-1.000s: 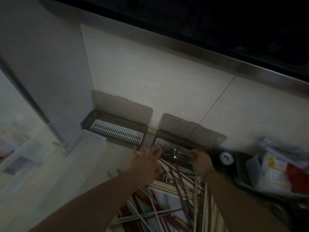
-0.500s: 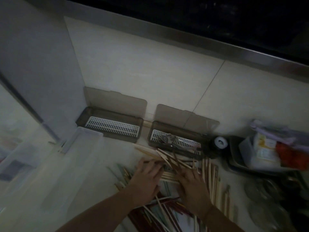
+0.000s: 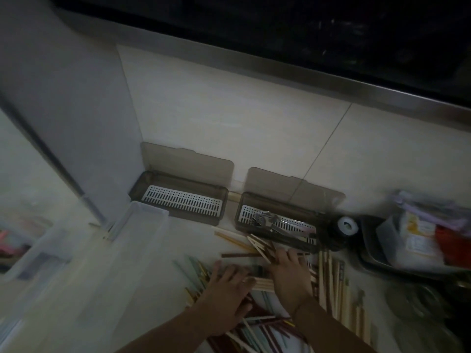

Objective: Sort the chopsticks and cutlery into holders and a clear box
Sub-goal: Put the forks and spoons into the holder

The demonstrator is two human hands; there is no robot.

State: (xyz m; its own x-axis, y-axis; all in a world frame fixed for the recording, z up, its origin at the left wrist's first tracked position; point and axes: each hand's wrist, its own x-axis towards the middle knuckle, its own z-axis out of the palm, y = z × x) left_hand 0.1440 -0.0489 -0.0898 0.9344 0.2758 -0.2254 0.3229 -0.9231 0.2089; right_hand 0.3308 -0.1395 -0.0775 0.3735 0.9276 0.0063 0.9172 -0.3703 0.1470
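Wooden chopsticks (image 3: 257, 282) under both flat, spread hands, left (image 3: 225, 289) beside right (image 3: 290, 275).

One head-worn wide-angle view looks forward and steeply down from above the counter (image 3: 158, 263); it faces the tiled back wall (image 3: 229, 118), tilted so that wall's upper edge slants; both forearms enter from the bottom edge, close beneath the lens.

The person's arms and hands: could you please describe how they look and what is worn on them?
Both forearms are bare, with no sleeves visible. The left hand shows no glove or ring. The right hand has what looks like a thin band at the wrist; dim light hides finer detail.
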